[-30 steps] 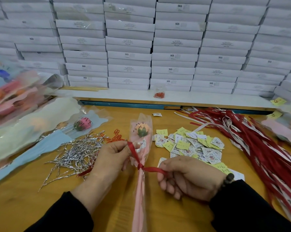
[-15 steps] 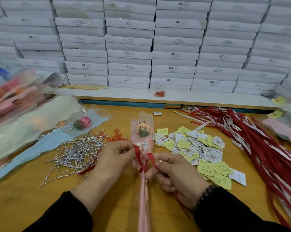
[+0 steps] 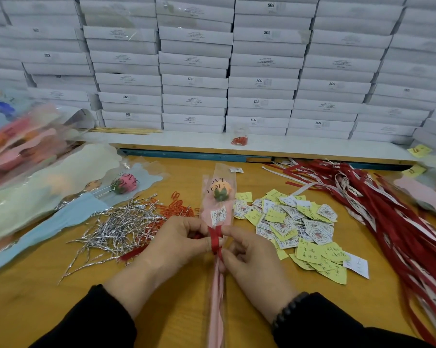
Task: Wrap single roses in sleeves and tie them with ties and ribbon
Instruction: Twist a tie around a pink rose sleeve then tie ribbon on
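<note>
A peach rose (image 3: pixel 221 190) lies in a pink and clear sleeve (image 3: pixel 217 292) that runs down the middle of the wooden table (image 3: pixel 36 305). A red ribbon (image 3: pixel 215 238) is wound round the sleeve's neck below a small tag. My left hand (image 3: pixel 176 243) pinches the ribbon from the left. Pressed close against it, my right hand (image 3: pixel 252 259) pinches the ribbon from the right. A pink rose (image 3: pixel 124 185) lies on blue sleeves (image 3: pixel 48 222) at the left.
Silver twist ties (image 3: pixel 119 227) and red clips (image 3: pixel 176 209) lie left of centre. Yellow and white tags (image 3: pixel 297 227) are heaped on the right, beside a bundle of red ribbons (image 3: pixel 392 217). Wrapped roses (image 3: pixel 18 146) pile at far left. White boxes (image 3: pixel 194 61) wall the back.
My right hand has come in from the right, drawing the ribbon end up to the sleeve. Both hands now meet at the knot, and the ribbon lies tighter round the neck.
</note>
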Demonstrator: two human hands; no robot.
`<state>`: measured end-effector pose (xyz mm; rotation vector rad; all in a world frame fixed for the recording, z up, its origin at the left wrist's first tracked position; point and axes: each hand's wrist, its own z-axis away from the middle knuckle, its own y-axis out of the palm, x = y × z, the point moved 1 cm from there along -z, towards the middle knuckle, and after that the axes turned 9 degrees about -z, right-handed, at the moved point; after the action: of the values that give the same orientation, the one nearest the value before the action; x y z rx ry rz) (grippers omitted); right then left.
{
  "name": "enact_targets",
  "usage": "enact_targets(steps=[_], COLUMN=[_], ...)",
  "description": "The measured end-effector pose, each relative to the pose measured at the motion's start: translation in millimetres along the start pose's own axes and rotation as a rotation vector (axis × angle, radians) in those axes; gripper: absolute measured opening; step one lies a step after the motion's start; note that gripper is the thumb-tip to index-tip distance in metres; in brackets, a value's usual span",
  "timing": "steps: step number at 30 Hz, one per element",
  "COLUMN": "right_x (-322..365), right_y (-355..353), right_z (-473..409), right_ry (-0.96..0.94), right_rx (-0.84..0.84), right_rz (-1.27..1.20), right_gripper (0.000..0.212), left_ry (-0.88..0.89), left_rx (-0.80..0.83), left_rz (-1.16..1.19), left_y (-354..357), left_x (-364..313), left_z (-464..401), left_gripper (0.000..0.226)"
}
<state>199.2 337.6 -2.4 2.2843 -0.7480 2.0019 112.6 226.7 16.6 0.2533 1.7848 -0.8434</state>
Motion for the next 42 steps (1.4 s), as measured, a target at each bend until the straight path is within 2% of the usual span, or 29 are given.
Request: enact_targets(steps=[4, 7, 11, 16, 19, 24, 28, 34, 37, 42], right_x=[0, 2, 3, 5, 4, 0, -1, 1, 3, 7], right_y=[1, 0, -2, -7, -8, -14, -24, -35, -39, -52], right_z=[1, 2, 1, -1, -2, -7, -10, -11, -12, -11], right_ry=[-0.059, -0.102, -0.140, -0.115, -0.089, 0.017, 0.026, 0.060, 0.075, 0.182], right_rx=[0.006, 0.024, 0.076, 0.160, 0.153, 0.091, 0.056, 0.097, 0.139, 0.240], right_rz=[-0.074, -0.128, -0.168, -0.069, -0.034, -0.098, 0.005, 0.074, 0.139, 0.085], right_gripper=[0.042, 0.048, 0.041, 0.033, 0.027, 0.018, 0.014, 0.019, 0.020, 0.020], left_ry=[-0.027, -0.076, -0.110, -0.142, -0.166, -0.195, -0.207, -0.209, -0.180, -0.154], left_rx=[0.087, 0.115, 0.167, 0.251, 0.258, 0.183, 0.137, 0.093, 0.064, 0.015], left_rz=[0.041, 0.090, 0.120, 0.088, 0.082, 0.006, -0.023, -0.074, -0.164, -0.275], left_y=[-1, -5, -8, -3, -2, -4, -3, -4, -5, -6], left_x=[-4, -2, -2, -1, -3, -1, 0, 3, 3, 5], left_z=[1, 2, 3, 5, 6, 5, 5, 4, 3, 3], left_gripper=[0.009, 0.010, 0.008, 0.007, 0.017, 0.021, 0.017, 0.011, 0.015, 0.023])
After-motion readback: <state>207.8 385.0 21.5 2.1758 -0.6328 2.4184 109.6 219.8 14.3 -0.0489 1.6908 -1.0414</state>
